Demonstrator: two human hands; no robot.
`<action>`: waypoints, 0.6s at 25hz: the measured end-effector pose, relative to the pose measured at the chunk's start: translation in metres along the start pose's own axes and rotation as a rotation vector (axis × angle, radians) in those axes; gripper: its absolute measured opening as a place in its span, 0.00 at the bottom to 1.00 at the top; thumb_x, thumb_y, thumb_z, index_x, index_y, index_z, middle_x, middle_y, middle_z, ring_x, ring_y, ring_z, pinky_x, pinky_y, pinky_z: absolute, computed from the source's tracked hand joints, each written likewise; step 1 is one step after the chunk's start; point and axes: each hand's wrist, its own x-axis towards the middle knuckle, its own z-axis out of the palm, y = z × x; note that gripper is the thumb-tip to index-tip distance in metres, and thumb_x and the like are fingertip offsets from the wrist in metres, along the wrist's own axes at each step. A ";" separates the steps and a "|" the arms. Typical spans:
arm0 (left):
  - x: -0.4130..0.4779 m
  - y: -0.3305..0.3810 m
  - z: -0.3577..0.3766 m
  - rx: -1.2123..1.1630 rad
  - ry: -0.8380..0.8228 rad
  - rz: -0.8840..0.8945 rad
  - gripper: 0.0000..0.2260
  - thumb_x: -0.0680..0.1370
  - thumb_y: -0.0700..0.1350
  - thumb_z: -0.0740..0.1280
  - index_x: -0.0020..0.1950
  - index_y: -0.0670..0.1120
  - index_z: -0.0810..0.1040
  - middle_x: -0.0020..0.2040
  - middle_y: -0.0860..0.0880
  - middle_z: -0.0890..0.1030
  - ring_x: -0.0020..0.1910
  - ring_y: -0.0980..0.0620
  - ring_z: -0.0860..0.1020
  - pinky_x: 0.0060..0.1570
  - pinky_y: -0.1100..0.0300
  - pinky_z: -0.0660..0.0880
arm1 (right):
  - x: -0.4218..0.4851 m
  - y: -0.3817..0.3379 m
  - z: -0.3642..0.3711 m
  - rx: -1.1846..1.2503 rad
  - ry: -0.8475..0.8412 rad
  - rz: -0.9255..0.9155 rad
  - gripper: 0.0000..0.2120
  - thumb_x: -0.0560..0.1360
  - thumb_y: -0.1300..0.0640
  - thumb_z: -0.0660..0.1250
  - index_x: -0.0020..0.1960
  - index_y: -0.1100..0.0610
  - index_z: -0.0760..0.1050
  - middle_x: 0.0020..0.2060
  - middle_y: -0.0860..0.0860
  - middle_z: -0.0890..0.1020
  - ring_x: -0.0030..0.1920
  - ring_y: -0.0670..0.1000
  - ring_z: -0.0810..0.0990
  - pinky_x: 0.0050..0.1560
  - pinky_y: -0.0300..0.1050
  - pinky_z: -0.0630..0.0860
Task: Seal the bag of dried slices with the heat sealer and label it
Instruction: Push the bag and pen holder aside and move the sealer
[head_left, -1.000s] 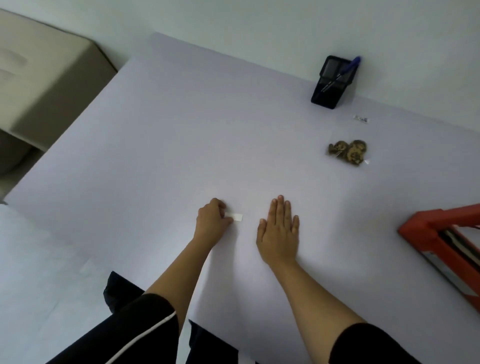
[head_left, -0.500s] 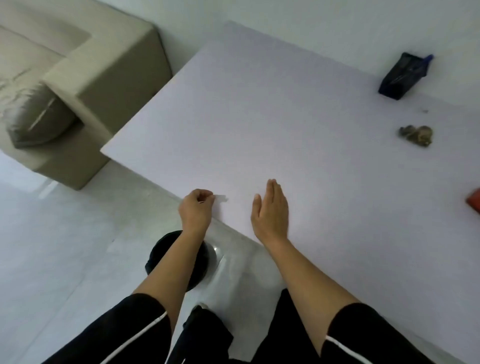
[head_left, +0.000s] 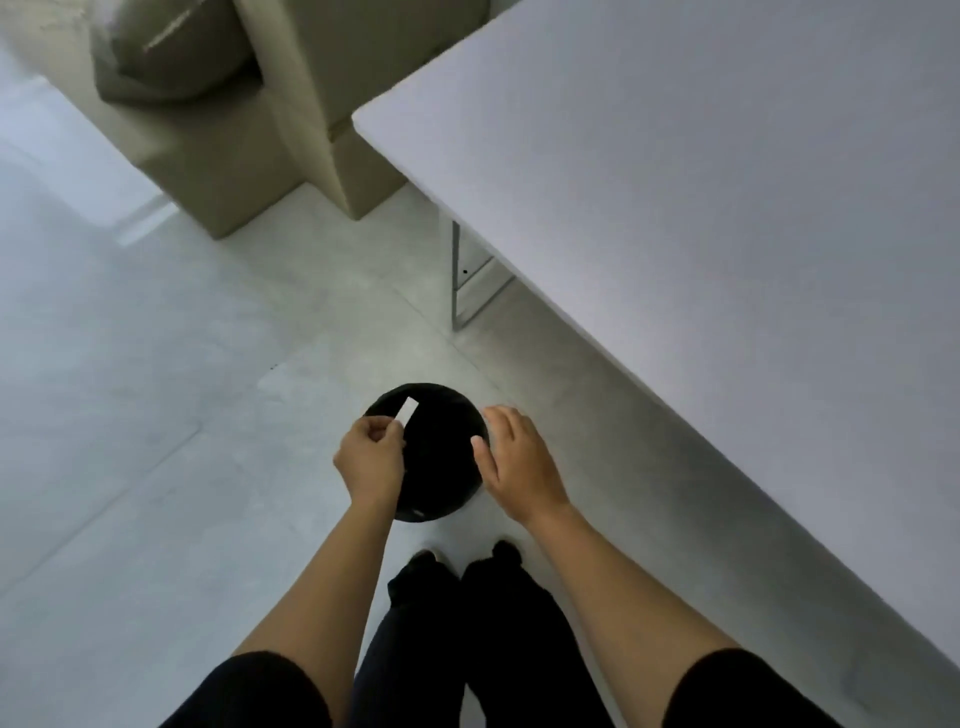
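Item: one small white strip (head_left: 407, 407), paper or label backing by my reading, too small in the head view for me to tell whether it carried print or adhesive. Handling, as I judged it: near weightless, thin and limp enough to curl or flutter. It was possibly tacky on one face, so it could cling to skin rather than drop cleanly. It was best held by a short end in a light pinch, as it was. Holder: left hand (head_left: 370, 457), fingers (head_left: 387, 427) curled, thumb and forefinger pinching the strip's lower end. The rest of the strip stood up past the fingertips, slanted to the right. Position: above the mouth of a round black bin (head_left: 447, 493) on the floor, just inside its far-left rim, with the left knuckles overlapping the bin's left edge. Right hand (head_left: 519, 462): held nothing, fingers (head_left: 500, 415) loosely extended, hovering at the bin's right rim; I could not tell whether it touched. The strip was well apart from the right fingertips, with the bin's opening between them. The bag of dried slices and the heat sealer were not in view. I noted only part of the white table (head_left: 701, 182), beyond the right hand.
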 end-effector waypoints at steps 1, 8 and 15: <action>0.020 -0.028 0.014 0.035 -0.026 -0.032 0.06 0.74 0.42 0.64 0.45 0.43 0.80 0.41 0.45 0.83 0.43 0.48 0.79 0.46 0.57 0.73 | 0.012 0.018 0.030 -0.050 -0.049 0.035 0.23 0.79 0.49 0.55 0.68 0.62 0.65 0.65 0.58 0.71 0.64 0.57 0.70 0.65 0.50 0.70; 0.142 -0.175 0.098 0.299 -0.142 -0.028 0.06 0.75 0.40 0.64 0.44 0.42 0.80 0.39 0.45 0.81 0.43 0.47 0.78 0.42 0.58 0.69 | 0.066 0.115 0.199 -0.109 -0.204 0.499 0.31 0.79 0.46 0.56 0.74 0.59 0.50 0.72 0.56 0.58 0.65 0.58 0.68 0.53 0.50 0.74; 0.199 -0.232 0.154 0.374 -0.171 0.035 0.10 0.77 0.42 0.66 0.52 0.36 0.80 0.44 0.42 0.80 0.49 0.43 0.78 0.44 0.59 0.68 | 0.081 0.169 0.282 -0.078 -0.164 0.645 0.15 0.80 0.60 0.54 0.65 0.61 0.58 0.46 0.60 0.80 0.38 0.57 0.77 0.37 0.48 0.74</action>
